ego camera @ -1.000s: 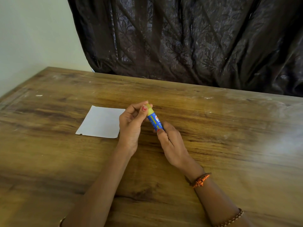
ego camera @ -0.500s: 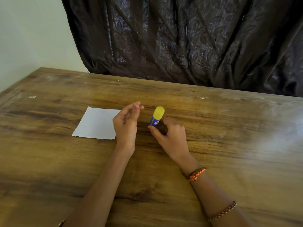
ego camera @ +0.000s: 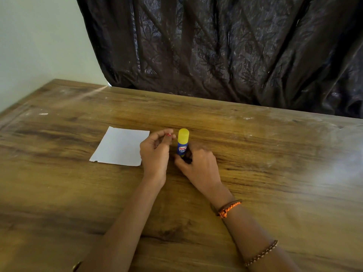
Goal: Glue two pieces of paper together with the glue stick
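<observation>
A blue glue stick (ego camera: 182, 146) with a yellow cap stands upright on the wooden table (ego camera: 275, 163). My right hand (ego camera: 198, 165) grips its lower end with thumb and fingers. My left hand (ego camera: 156, 154) hovers just left of the stick, fingers loosely curled, holding nothing and not touching it. A white square of paper (ego camera: 119, 147) lies flat on the table to the left, its right edge partly under my left hand. I see only one sheet outline; whether a second lies beneath I cannot tell.
A dark curtain (ego camera: 225, 48) hangs behind the table's far edge. A pale wall (ego camera: 35, 40) stands at the left. The table's left edge (ego camera: 11, 112) runs diagonally at the upper left.
The glue stick went from tilted between both hands to standing upright on the table. My left hand let go of the cap end and drew slightly left.
</observation>
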